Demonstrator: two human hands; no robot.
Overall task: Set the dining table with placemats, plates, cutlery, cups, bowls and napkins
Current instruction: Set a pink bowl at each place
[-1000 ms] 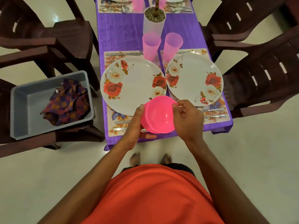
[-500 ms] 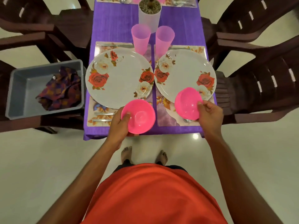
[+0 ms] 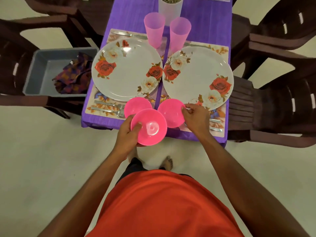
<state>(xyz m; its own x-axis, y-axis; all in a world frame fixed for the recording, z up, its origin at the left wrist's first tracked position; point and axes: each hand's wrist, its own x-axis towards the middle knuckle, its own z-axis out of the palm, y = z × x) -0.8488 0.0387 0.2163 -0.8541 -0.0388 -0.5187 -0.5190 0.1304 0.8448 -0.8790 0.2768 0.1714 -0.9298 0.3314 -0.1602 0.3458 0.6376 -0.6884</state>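
At the near edge of the bench (image 3: 205, 23), the left hand (image 3: 127, 132) grips the nearest pink bowl (image 3: 150, 129), thumb over its rim, just off the edge. The right hand (image 3: 195, 118) pinches the rim of a second pink bowl (image 3: 171, 113) over the right placemat (image 3: 220, 50). A third pink bowl (image 3: 136, 106) seems to rest on the left placemat (image 3: 98, 98), beside the forks (image 3: 111, 108). Beyond lie the left plate (image 3: 126, 74) and right plate (image 3: 196, 77), then two upright pink cups (image 3: 153, 29). Off the left edge, a grey tub (image 3: 42, 71) holds patterned cloth (image 3: 73, 74).

The purple table (image 3: 133, 19) bears two placemats (image 3: 221, 50), two cups (image 3: 153, 29), a white pot (image 3: 169, 10).
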